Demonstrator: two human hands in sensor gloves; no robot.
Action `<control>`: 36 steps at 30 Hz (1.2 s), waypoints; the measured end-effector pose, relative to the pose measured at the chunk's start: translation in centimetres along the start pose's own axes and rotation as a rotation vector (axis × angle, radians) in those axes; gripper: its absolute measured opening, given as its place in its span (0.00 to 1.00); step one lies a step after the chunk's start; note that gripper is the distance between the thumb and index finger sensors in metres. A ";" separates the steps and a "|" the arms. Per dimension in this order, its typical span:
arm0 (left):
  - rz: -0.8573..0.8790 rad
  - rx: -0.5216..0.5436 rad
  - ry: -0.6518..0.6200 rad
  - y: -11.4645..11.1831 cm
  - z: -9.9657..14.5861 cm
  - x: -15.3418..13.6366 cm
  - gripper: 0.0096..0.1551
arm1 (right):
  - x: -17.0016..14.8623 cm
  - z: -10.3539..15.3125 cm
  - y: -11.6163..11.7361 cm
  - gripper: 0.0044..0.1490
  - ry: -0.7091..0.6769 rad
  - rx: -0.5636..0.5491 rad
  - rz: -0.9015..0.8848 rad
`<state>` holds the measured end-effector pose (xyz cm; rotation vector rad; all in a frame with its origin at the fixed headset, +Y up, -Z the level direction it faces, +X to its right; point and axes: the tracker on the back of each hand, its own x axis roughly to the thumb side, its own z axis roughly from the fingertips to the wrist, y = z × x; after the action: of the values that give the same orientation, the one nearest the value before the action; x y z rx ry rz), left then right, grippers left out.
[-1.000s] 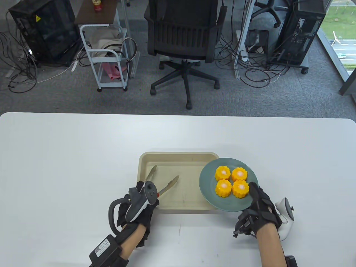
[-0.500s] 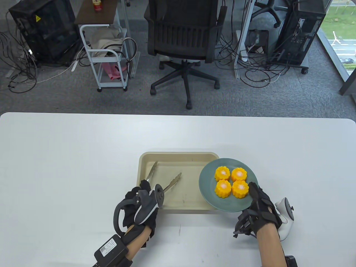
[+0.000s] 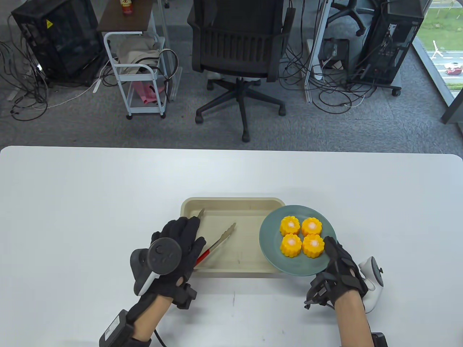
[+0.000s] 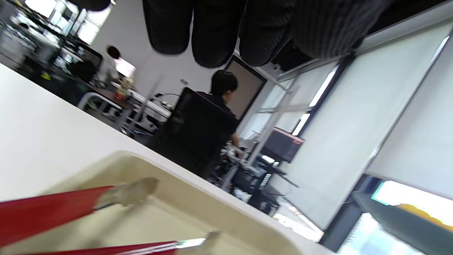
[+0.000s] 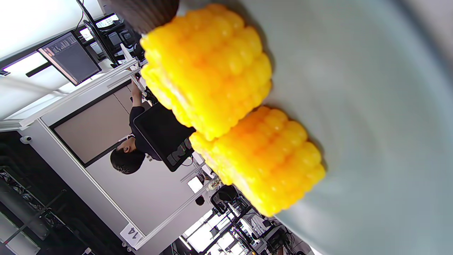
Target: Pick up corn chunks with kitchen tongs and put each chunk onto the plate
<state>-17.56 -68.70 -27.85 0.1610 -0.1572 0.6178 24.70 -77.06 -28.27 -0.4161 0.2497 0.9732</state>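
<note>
Four yellow corn chunks (image 3: 301, 236) sit in a tight square on a grey-green plate (image 3: 269, 242) at the near middle of a white table (image 3: 90, 202), the plate's left edge overlapping the right end of a beige tray (image 3: 231, 204). Kitchen tongs (image 3: 216, 241) with red handles lie inside the tray, their two metal tips spread apart and pointing toward the far side. The left hand (image 3: 177, 249), gloved in black with a tracker on its back, lies flat over the tray's near left corner and the tongs' handle end, fingers stretched out and gripping nothing. The right hand (image 3: 338, 269) holds the plate's near right rim, fingertips just beside the nearest chunk; how far its fingers curl under the rim cannot be told. In the right wrist view, two of the chunks (image 5: 233, 106) stand side by side, touching, on the plate (image 5: 382, 124).
</note>
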 end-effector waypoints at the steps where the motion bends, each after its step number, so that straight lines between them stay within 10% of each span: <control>1: 0.013 -0.051 -0.012 -0.2 0.1 -0.4 0.40 | 0.0 0.0 0.0 0.34 0.002 0.000 -0.001; 9: 0.011 -0.411 0.119 -3.7 0.7 -4.4 0.45 | 0.0 0.0 -0.1 0.34 0.012 0.000 0.003; 36: 0.038 -0.321 0.098 -3.2 0.7 -4.6 0.43 | 0.7 -1.6 -8.2 0.34 0.022 -0.281 -0.138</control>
<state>-19.46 -74.03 -28.41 -0.1828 -0.1628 0.6287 31.89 -81.27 -28.09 -0.6926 0.1021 0.8706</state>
